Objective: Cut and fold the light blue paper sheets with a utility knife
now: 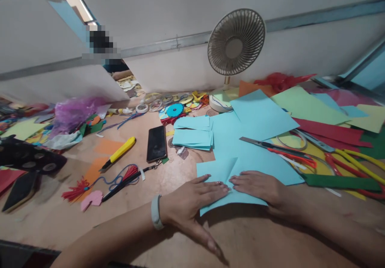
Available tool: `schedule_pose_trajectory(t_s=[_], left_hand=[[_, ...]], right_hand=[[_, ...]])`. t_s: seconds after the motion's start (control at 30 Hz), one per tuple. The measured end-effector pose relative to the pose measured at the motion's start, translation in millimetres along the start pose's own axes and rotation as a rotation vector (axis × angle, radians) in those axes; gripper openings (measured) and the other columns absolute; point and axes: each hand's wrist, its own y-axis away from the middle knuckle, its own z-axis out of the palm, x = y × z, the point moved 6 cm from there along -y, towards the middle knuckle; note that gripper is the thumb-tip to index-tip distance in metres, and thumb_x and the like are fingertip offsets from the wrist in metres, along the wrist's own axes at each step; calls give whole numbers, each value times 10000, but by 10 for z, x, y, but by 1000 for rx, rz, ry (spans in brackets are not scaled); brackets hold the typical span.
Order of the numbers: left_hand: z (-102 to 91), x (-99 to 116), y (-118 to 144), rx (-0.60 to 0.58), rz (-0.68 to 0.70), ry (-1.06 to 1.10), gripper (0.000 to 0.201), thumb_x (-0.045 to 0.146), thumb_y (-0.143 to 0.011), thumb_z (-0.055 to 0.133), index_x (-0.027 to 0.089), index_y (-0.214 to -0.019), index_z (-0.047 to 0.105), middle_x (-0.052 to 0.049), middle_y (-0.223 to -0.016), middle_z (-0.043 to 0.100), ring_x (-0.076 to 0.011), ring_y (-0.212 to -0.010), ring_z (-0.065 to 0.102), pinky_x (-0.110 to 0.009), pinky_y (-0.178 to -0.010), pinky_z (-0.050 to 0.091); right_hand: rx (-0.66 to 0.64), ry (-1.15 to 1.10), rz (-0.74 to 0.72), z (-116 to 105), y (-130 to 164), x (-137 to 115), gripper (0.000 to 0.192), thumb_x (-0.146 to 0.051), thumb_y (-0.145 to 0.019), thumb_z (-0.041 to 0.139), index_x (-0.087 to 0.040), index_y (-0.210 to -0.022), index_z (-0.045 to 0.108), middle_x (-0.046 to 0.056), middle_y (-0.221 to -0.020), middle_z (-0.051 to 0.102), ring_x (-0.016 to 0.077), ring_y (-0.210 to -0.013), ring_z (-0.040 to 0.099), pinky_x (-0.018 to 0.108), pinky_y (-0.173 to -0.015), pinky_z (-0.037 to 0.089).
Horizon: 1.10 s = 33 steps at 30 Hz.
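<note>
Both of my hands lie on a light-blue sheet of paper [216, 171] with a crease between them. My left hand [195, 202] rests flat on it, fingers stretched and thumb spread out over the table. From the other side my right hand [260, 187] presses on the sheet, its fingers extended towards the left fingertips. Beyond the hands sits a stack of cut light-blue paper pieces [192, 137]. Larger light-blue sheets [261, 115] spread out behind and to the right. A cutter knife with a black handle [270, 145] lies across them.
A yellow utility knife [118, 153], a phone [156, 143] and a tasselled cord [120, 181] lie to the left. Scissors [339, 149] and a green strip [343, 182] are at right. A fan [236, 41] stands at the back. Another person [118, 67] shows through a gap.
</note>
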Motion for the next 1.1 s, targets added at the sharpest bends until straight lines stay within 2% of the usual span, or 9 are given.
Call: schedule_pose_trajectory(t_s=[0.13, 0.23, 0.3, 0.37, 0.47, 0.6, 0.7, 0.83, 1.1], left_hand=[[-100, -93, -41, 168, -173, 127, 367, 402, -1037, 467, 178, -1284, 621, -114, -1292, 667, -214, -1227, 615, -381, -1145, 366], [-196, -205, -41, 332, -379, 192, 315, 352, -1034, 476, 171, -953, 722, -68, -966, 745, -171, -893, 697, -281, -847, 530], [-244, -287, -16, 409, -493, 134, 338, 380, -995, 546, 159, -777, 679, -48, -785, 687, -155, -711, 637, -254, -654, 498], [-265, -367, 13, 435, -573, 37, 348, 403, -961, 596, 156, -717, 619, -33, -715, 621, -154, -649, 579, -259, -595, 460], [-275, -446, 49, 447, -619, -93, 263, 403, -923, 650, 142, -956, 628, -68, -875, 654, -195, -771, 614, -299, -670, 502], [-276, -271, -5, 470, -396, -359, 453, 268, -984, 546, 159, -1407, 425, -168, -1369, 551, -278, -1257, 527, -438, -1027, 436], [-104, -65, -106, 281, -205, -438, 413, 277, -1039, 432, 159, -1434, 422, -140, -1451, 518, -234, -1381, 434, -454, -1198, 218], [144, 36, -154, 45, -163, -430, 705, 604, -1013, 355, 90, -1495, 370, -160, -1544, 403, -297, -1454, 323, -480, -1231, 60], [235, -56, -127, -18, -210, -399, 852, 708, -974, 275, 85, -1555, 262, -151, -1611, 262, -330, -1502, 187, -511, -1226, 62]], right_hand=[[63, -50, 162, -109, -137, -16, 308, -193, -982, 459, -231, -1234, 632, 88, -1159, 744, 177, -1106, 679, 353, -978, 513], [127, -37, 390, -185, -241, 33, 162, -281, -978, 536, -235, -967, 691, 49, -933, 763, 174, -887, 709, 322, -800, 545], [123, -10, 567, -191, -265, 117, 216, -348, -961, 566, -222, -816, 666, 35, -808, 708, 172, -758, 671, 308, -682, 529], [112, 12, 688, -179, -263, 206, 286, -400, -950, 570, -214, -740, 626, 33, -768, 649, 173, -711, 632, 302, -627, 509], [90, 69, 752, -151, -253, 310, 305, -441, -947, 555, -213, -753, 613, 45, -819, 627, 188, -753, 620, 310, -648, 505], [52, 153, 739, -123, -261, 361, 328, -466, -951, 535, -217, -741, 577, 41, -817, 609, 183, -739, 604, 305, -648, 495], [53, 181, 716, -131, -288, 358, 341, -464, -949, 539, -220, -710, 534, 27, -773, 590, 171, -710, 593, 283, -619, 475], [50, 192, 711, -140, -311, 360, 337, -438, -948, 547, -222, -693, 502, 9, -731, 565, 154, -671, 572, 270, -604, 454], [68, 219, 715, -126, -300, 381, 338, -425, -959, 532, -220, -692, 493, -6, -712, 534, 127, -611, 531, 261, -577, 426]])
